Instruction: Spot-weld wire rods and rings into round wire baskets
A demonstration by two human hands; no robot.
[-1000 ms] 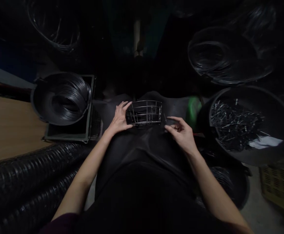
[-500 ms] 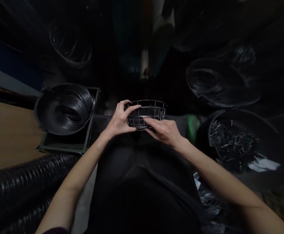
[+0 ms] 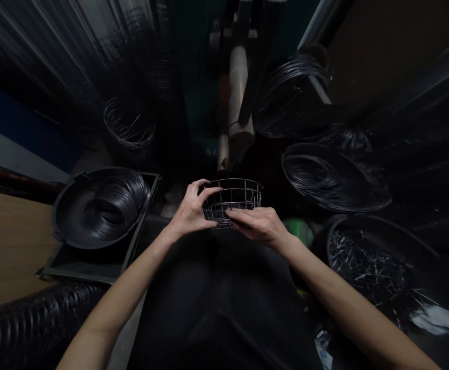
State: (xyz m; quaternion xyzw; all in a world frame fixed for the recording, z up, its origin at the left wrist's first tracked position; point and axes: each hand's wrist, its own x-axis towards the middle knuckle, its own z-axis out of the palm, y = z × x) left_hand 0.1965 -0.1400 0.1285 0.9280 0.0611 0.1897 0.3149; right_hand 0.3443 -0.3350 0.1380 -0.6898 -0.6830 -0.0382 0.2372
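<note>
A round wire basket (image 3: 242, 195) of thin metal rods is held between my two hands, in front of my lap. My left hand (image 3: 191, 208) grips its left side, with fingers near the upper rings and the thumb at the lower edge. My right hand (image 3: 261, 226) is closed at the lower right front, its fingertips pressed together against the wires. Whether a small piece of wire sits in those right fingertips is too dark to tell. Just beyond the basket stands a machine with a pale cylindrical arm (image 3: 239, 92).
At left, a dark basin (image 3: 70, 221) holding coiled wire (image 3: 120, 200) rests on a metal-framed crate (image 3: 86, 264). Stacked wire rings (image 3: 35, 324) lie lower left. On the right are a basin of wire rings (image 3: 313, 174) and a tub of short wire pieces (image 3: 367, 262).
My view has tilted up, so the machine shows more and the basket sits lower in the picture. Both hands keep nearly the same hold on the basket.
</note>
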